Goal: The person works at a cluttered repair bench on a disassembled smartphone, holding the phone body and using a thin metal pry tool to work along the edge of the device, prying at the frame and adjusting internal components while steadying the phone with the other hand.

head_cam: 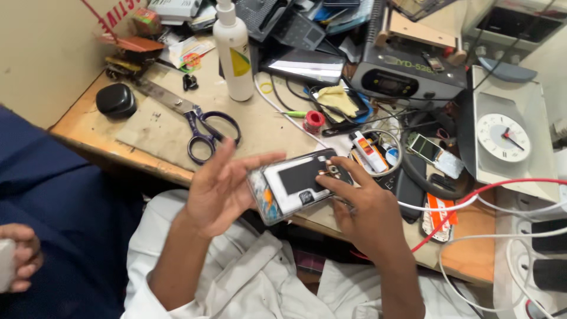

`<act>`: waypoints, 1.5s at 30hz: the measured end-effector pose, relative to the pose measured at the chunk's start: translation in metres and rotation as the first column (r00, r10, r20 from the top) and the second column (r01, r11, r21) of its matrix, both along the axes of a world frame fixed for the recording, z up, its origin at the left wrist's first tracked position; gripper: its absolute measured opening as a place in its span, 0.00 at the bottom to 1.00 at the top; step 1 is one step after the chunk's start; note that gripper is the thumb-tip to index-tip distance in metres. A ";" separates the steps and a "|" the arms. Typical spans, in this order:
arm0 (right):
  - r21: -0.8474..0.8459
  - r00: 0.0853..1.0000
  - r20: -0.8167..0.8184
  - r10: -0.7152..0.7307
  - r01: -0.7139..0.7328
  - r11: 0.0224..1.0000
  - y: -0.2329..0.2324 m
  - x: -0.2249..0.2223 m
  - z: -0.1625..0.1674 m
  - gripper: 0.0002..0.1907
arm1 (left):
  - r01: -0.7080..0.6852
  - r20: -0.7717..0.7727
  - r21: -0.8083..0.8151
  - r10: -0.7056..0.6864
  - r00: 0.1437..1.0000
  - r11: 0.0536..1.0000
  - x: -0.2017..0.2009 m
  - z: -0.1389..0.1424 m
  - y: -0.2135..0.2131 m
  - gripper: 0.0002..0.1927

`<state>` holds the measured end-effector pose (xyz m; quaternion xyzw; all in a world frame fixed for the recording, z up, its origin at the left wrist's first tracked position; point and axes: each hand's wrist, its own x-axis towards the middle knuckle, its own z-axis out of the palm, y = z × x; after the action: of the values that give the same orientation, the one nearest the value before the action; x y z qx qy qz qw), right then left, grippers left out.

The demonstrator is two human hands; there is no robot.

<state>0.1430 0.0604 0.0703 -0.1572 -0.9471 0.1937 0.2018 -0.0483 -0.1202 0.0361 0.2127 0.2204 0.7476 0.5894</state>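
1. Phone [298, 185] sits between my two hands, held above the near edge of the counter [159, 127], its back face turned up toward me and its long side running from lower left to upper right.
2. My left hand [223, 188] is at the phone's left end; the fingers are spread open and straight, the palm and thumb side pressing against that end rather than wrapping round it.
3. My right hand [365, 214] is at the phone's right end, the thumb and forefinger pinched on the corner by the camera ring, the other fingers tucked beneath where I cannot see them.
4. Beyond my left hand, just past the fingertips, a pair of purple-handled scissors [204, 129] lies flat on the counter, and further out stands a white spray bottle [233, 50].
5. Well off to the left of that hand, a small black case [116, 100] rests near the counter's corner.
6. Beyond my right hand lie a red roll of tape [313, 121] and a small phone with a lit screen [426, 147]; to the right of it stands a white clock [503, 137].
7. A red cable [472, 198] and white cables run across just right of my right hand.
8. Another person's hand [18, 257] shows at the far left edge, well apart from mine.
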 end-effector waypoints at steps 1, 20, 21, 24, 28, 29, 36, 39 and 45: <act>-0.027 1.000 0.020 -0.007 0.008 1.000 0.000 -0.002 -0.002 0.25 | 0.019 -0.027 -0.073 -0.021 0.999 0.997 -0.002 -0.001 -0.003 0.42; -0.347 0.996 0.037 0.085 -0.067 0.935 0.008 0.019 0.008 0.10 | -0.738 -0.934 -0.088 0.203 0.295 0.669 0.042 -0.002 0.044 0.32; -0.351 0.994 0.047 0.100 -0.077 0.933 0.007 0.019 0.010 0.09 | -0.742 -0.968 -0.101 0.108 0.228 0.663 0.043 0.004 0.039 0.33; -0.357 0.989 0.078 0.129 -0.093 0.929 0.006 0.018 0.014 0.08 | -0.719 -0.996 -0.080 -0.074 0.040 0.690 0.045 0.024 0.022 0.34; -0.331 0.984 0.109 0.139 -0.096 0.939 0.003 0.017 0.015 0.08 | -0.559 -0.993 0.044 -0.025 -0.115 0.828 0.035 0.044 -0.008 0.40; -0.319 0.982 0.115 0.148 -0.104 0.942 0.002 0.017 0.015 0.09 | -0.514 -0.990 0.060 -0.014 -0.139 0.856 0.034 0.044 -0.012 0.42; -0.210 0.972 0.108 0.208 -0.182 0.961 -0.001 0.016 0.014 0.10 | -0.408 -0.984 0.084 0.012 -0.176 0.909 0.029 0.025 -0.003 0.32; -0.168 0.969 0.091 0.230 -0.213 0.963 -0.001 0.015 0.015 0.11 | -0.391 -0.988 0.089 0.033 -0.148 0.916 0.025 0.022 -0.002 0.30; -0.162 0.969 0.117 0.217 -0.197 0.967 -0.002 0.015 0.017 0.10 | -0.400 -0.983 0.112 0.044 -0.176 0.910 0.025 0.021 -0.002 0.31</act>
<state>0.1583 0.0579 0.0872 -0.0846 -0.9527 0.2729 0.1041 -0.0234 -0.1224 0.0573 0.5831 0.7054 0.3901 0.1013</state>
